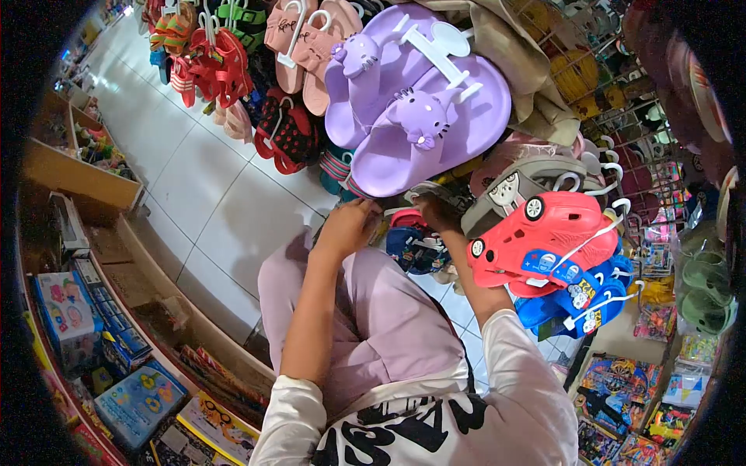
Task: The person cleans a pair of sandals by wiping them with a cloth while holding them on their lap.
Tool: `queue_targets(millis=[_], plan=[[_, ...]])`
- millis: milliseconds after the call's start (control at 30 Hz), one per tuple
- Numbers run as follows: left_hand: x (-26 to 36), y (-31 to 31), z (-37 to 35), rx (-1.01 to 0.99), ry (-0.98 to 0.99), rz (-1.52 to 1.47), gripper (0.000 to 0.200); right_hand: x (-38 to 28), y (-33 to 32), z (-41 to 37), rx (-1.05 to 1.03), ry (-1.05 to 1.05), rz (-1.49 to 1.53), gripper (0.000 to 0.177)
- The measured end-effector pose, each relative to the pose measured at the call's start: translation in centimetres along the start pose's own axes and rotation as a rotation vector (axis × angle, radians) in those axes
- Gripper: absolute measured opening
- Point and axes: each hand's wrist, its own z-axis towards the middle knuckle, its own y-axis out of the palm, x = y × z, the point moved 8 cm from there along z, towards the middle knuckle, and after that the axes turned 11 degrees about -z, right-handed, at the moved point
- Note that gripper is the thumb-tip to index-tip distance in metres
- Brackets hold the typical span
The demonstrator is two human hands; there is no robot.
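Observation:
Below a large pair of lilac sandals (435,101) with cat faces, which hang from a white hanger, my left hand (353,221) is closed near striped teal and pink sandals (339,169). What its fingers hold is too small to make out. My right hand (437,211) reaches in among the hanging footwear beside a grey shoe, its fingertips mostly hidden. Dark blue sandals with a red part (418,247) hang between the two hands. Red car-shaped clogs (544,237) and blue clogs (583,299) hang over my right forearm's outer side.
A wire rack (614,85) with hangers rises at the right. Red and pink sandals (221,66) hang at the upper left. Boxed toys (66,314) fill a curved shelf at the lower left. White floor tiles (225,210) show between shelf and rack.

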Motion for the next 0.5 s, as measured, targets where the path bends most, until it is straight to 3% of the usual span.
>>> queue_targets(millis=[33,167,267,300,400,433,500], plan=[[-0.3,-0.2,0.1,0.012,0.006,-0.010,0.022,-1.2,-0.7,0.0,-0.156,0.002,-0.027,0.023],[-0.8,-1.0,0.1,0.043,0.009,-0.026,0.021,-1.7,2.4,0.2,-0.119,-0.182,-0.039,0.015],[-0.8,-1.2,0.4,0.096,0.005,-0.012,0.021,-1.1,4.3,0.5,-0.020,-0.153,0.150,0.014],[-0.8,-1.2,0.3,0.104,0.019,-0.037,0.021,-0.6,5.7,1.1,-0.058,-0.039,0.197,0.012],[-0.7,-1.6,-0.5,0.123,0.042,-0.066,0.021,-1.4,12.4,2.9,-0.219,-0.231,0.050,0.011],[-0.8,-1.9,-1.0,0.121,0.032,-0.049,0.020,-5.9,8.6,1.8,-0.365,-0.265,-0.087,0.013],[-1.3,-2.4,-1.7,0.127,0.022,-0.062,0.019,-8.7,8.0,1.3,-0.154,-0.392,0.008,0.011]])
